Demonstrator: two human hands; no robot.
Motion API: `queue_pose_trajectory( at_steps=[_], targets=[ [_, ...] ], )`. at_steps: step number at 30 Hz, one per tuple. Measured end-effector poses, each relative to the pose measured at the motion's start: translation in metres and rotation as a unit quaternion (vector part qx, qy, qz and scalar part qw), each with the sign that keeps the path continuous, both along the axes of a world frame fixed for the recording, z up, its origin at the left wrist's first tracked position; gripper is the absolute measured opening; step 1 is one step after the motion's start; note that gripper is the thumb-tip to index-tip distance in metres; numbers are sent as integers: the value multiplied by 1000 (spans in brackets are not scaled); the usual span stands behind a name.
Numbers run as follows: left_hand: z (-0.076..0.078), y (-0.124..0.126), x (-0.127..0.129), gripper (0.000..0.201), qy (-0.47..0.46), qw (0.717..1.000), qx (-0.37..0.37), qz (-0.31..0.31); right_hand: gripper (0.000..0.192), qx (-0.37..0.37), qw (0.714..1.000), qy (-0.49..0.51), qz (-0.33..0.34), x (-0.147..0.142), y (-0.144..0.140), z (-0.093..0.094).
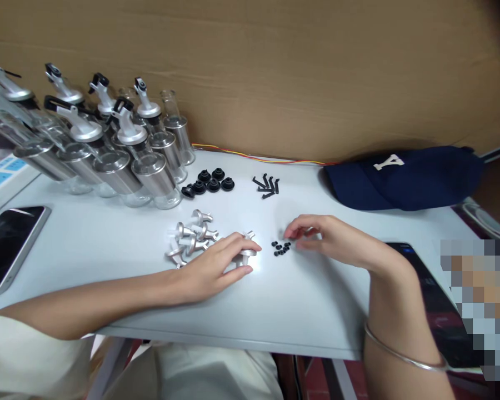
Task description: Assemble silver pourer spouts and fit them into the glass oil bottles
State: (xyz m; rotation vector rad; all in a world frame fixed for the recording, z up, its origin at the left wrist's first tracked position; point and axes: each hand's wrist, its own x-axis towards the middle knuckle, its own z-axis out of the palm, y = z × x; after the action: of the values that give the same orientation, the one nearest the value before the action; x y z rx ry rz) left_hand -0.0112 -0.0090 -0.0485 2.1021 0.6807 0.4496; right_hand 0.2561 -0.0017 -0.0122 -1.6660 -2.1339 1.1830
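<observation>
My left hand (219, 264) is closed around a silver pourer spout (248, 253), gripped between thumb and fingers just above the table. To the left of that hand lies a loose group of silver pourer spouts (196, 244). My right hand (319, 233) hovers with thumb and fingers apart, and no object shows between them. Just left of its fingertips is a small cluster of tiny black parts (281, 248). Farther back lie several black stoppers (213, 185) and several thin black levers (270, 183).
Glass bottles with steel bands (156, 173), many topped with pourers, crowd the back left. A phone (14, 244) lies left, near a power strip (4, 175). A navy cap (404, 180) and a dark tablet-like device (433, 311) are at right. Cardboard (295, 72) stands behind.
</observation>
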Motion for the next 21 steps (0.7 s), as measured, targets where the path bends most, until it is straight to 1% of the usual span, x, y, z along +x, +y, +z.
queue_pose_trajectory(
  at_steps=[6,9,12,14,17,19,21],
  targets=[
    [0,0,1,24,-9,1000,3,-1,15,5,1000,-12,10,-2,1,-4],
    [-2,1,1,24,-7,1000,1,-5,17,22,999,-12,-24,-1,0,-1],
    [-4,0,0,24,-7,1000,-10,-7,19,59,994,47,-75,-3,-2,4],
    [-6,-1,0,24,-17,999,-29,10,19,85,987,103,-88,-8,-4,7],
    [-8,-2,0,23,-35,997,-55,37,16,140,977,140,-85,-23,-5,7],
    [-8,-3,1,20,-41,997,-53,38,14,178,972,139,-65,-35,-6,5],
    [-8,-3,1,18,-43,997,-44,37,14,191,971,141,-39,-44,-6,2]
  ],
)
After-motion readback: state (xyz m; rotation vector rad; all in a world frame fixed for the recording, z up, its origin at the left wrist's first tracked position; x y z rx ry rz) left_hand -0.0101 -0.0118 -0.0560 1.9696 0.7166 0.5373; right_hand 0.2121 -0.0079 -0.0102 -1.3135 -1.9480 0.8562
